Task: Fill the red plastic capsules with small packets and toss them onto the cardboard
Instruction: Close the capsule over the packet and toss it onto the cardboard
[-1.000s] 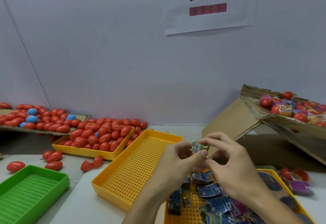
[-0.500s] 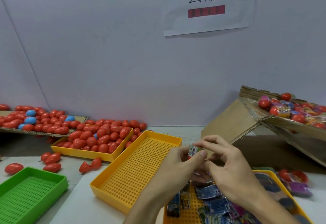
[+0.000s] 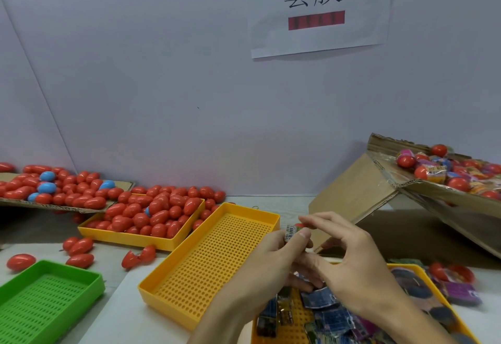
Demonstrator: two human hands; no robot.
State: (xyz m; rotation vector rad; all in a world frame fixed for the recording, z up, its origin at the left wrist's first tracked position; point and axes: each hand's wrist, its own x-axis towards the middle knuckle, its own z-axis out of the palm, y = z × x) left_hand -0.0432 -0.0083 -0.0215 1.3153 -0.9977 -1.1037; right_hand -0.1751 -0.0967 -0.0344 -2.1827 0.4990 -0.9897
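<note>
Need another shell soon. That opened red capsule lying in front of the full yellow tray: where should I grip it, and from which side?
Judging by its pose, take the opened red capsule from above, pinching one half across its rounded sides. It lies flat and alone on the table, apart from the full yellow tray, so nothing crowds the fingers.

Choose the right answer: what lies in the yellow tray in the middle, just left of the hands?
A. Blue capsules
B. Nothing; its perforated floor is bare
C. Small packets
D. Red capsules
B. The middle tray shows only its perforated floor, while the red capsules fill the yellow tray behind it and the packets lie in the tray under the hands.
</note>
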